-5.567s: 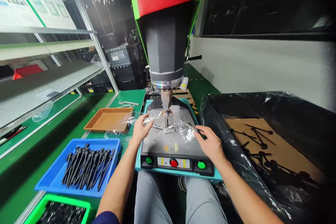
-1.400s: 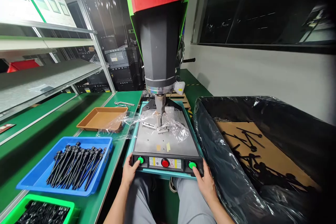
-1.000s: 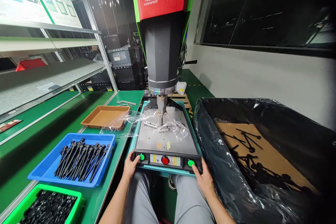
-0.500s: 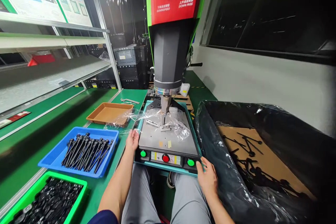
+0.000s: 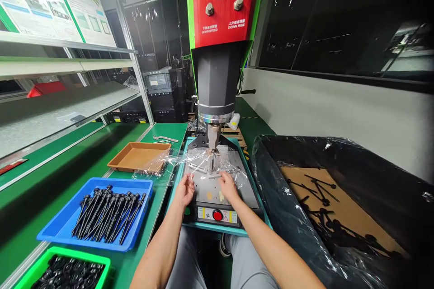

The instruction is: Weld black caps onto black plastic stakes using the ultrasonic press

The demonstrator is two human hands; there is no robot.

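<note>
A black welding head with a metal horn (image 5: 213, 137) hangs over a grey metal plate (image 5: 203, 196). Under the horn stands a small metal fixture (image 5: 213, 165), partly covered by clear plastic film (image 5: 190, 157). My left hand (image 5: 185, 190) is over the plate's left side, close to the film, with fingers loosely curled and apart. My right hand (image 5: 228, 187) reaches in from the right, its fingertips closed together at the fixture's front. Whatever they grip there is too small to make out. A red button (image 5: 217, 215) sits on the front panel below.
To the left are a brown tray (image 5: 117, 162), a blue tray (image 5: 50, 230) of black rods with knobbed ends, and a green bin (image 5: 106, 273) of small black parts. A plastic-lined box (image 5: 267, 189) at right holds more black rods on cardboard (image 5: 342, 203). A wrench (image 5: 166, 138) lies behind.
Both hands have left the machine's front corners and moved inward over the plate, the right one up to the fixture. The camera view has tilted slightly upward.
</note>
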